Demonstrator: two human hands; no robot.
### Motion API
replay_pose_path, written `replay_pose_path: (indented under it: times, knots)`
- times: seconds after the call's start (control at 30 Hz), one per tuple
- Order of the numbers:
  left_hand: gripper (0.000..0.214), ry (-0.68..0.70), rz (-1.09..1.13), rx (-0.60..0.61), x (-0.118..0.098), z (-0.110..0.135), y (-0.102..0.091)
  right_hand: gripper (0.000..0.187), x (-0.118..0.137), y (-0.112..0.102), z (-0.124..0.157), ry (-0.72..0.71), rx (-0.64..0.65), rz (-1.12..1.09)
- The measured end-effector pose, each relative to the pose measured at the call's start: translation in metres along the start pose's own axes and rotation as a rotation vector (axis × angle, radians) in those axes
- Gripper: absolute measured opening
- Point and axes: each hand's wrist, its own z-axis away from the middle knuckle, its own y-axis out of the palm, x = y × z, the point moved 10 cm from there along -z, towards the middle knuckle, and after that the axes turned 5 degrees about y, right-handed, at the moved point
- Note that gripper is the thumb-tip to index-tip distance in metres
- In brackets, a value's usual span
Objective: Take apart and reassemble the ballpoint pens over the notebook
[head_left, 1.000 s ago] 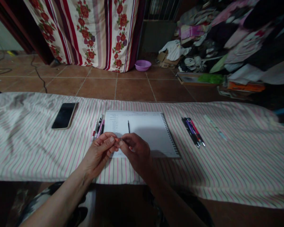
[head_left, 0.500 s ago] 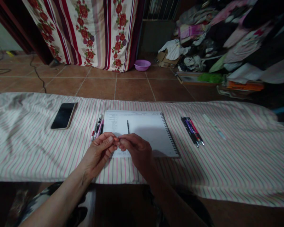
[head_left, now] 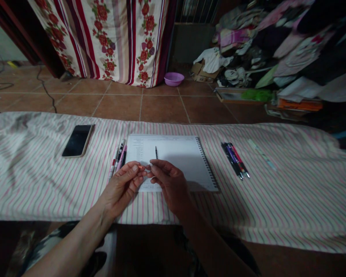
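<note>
My left hand [head_left: 122, 186] is closed, thumb and fingertips pinching a small orange piece [head_left: 141, 167]. Close beside it, my right hand [head_left: 171, 184] is also closed in a pinch; a tiny pale spot shows at its fingertips, too small to name. Both hands are over the lower part of a spiral notebook [head_left: 175, 148], which lies open at a white page with printing along its left side. On the page, just beyond my right fingers, rests a thin black pen-like stick [head_left: 156, 152], its lower end hidden by the hand.
Several pens [head_left: 119, 156] lie left of the notebook, near a phone [head_left: 78, 141]. More pens [head_left: 235, 161] and a pale patterned pen [head_left: 261, 154] lie to the right. A striped cloth [head_left: 291, 184] covers the surface. Beyond are a purple basin [head_left: 173, 79] and piled clothes.
My right hand's fingertips have drawn slightly right, away from the orange piece, and the hand has turned a little. My left hand keeps its pinch in nearly the same place.
</note>
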Motion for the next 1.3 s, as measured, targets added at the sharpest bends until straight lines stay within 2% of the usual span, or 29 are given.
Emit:
replay_pose_path:
  times: [0.23,0.73,1.3]
  knots:
    - [0.007,0.021,-0.058,-0.03,-0.001,-0.001,-0.005,0.012,0.017,0.004,0.004,-0.135,-0.039,0.227]
    - [0.012,0.05,-0.102,-0.091,-0.002,0.0,-0.01,0.013,0.024,0.005,0.008,-0.332,-0.066,0.597]
    - [0.017,0.086,-0.175,-0.108,-0.006,-0.001,-0.011,0.012,0.029,0.008,0.011,-0.385,-0.058,0.65]
